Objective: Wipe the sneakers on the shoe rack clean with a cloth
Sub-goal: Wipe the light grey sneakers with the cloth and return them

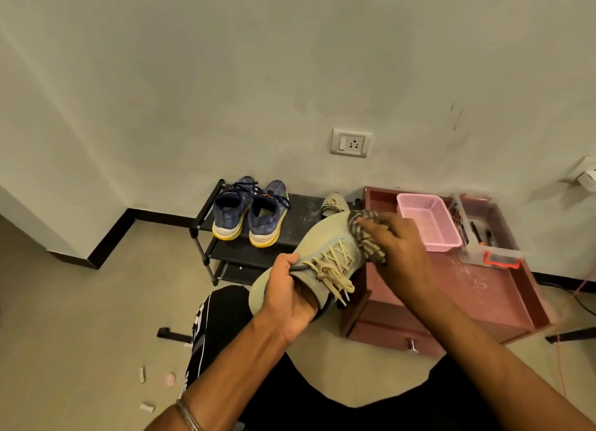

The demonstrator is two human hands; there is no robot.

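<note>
Grey-green sneaker (325, 247): held up in front of the person, above the lap, off the shoe rack (300, 218); its long axis runs from the heel at lower left to the toe at upper right, laces facing up.
Left hand (290, 298): curled round the heel collar, gripping it; it is the nearer hand to the heel.
Right hand (396, 247): fingers bent over the striped cloth (364, 234), which is pressed against the toe and outer side; it is the nearer hand to the toe.
Coming move: judged to be a stroke along the shoe's length, toe toward laces.
Shoe rack: a blue pair (250, 213) is stood on the top shelf, heels outward; the matching grey-green shoe (333, 203) is partly hidden behind the held one.
Pink basket (429, 221): set on the reddish cabinet (467, 285); its contents cannot be told.
Clear box (483, 230): pens are seen inside.
</note>
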